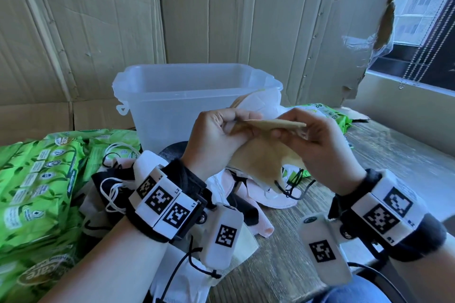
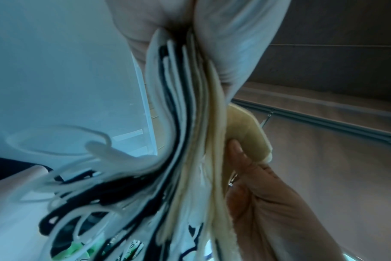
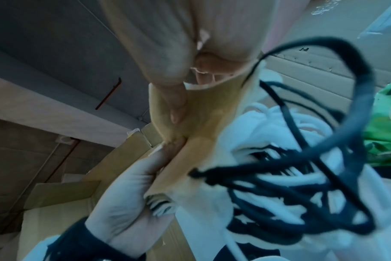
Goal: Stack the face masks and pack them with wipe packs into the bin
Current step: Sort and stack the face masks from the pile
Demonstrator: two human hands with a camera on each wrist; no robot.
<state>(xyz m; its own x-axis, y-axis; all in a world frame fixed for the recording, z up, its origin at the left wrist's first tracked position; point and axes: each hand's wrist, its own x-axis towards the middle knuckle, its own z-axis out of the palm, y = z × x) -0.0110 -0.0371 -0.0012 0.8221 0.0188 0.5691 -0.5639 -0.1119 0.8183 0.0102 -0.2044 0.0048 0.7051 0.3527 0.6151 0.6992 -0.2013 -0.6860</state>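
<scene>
My left hand (image 1: 222, 128) grips a bunch of stacked face masks (image 2: 190, 123), white, black and tan, by one edge. My right hand (image 1: 309, 136) pinches the top tan mask (image 1: 266, 155) of that bunch at its upper edge, in front of the translucent bin (image 1: 197, 96). Black and white ear loops (image 3: 301, 167) dangle from the stack. More masks (image 1: 236, 194), pink, white and black, lie loose on the table under my hands. Green wipe packs (image 1: 37, 179) are piled at the left, and another green pack (image 1: 327, 113) lies right of the bin.
Cardboard sheets (image 1: 98, 32) stand as a wall behind the bin. The wooden table (image 1: 394, 155) stretches to the right. A window (image 1: 423, 19) with a bead chain is at the upper right. A white mask shows at the bin's right rim.
</scene>
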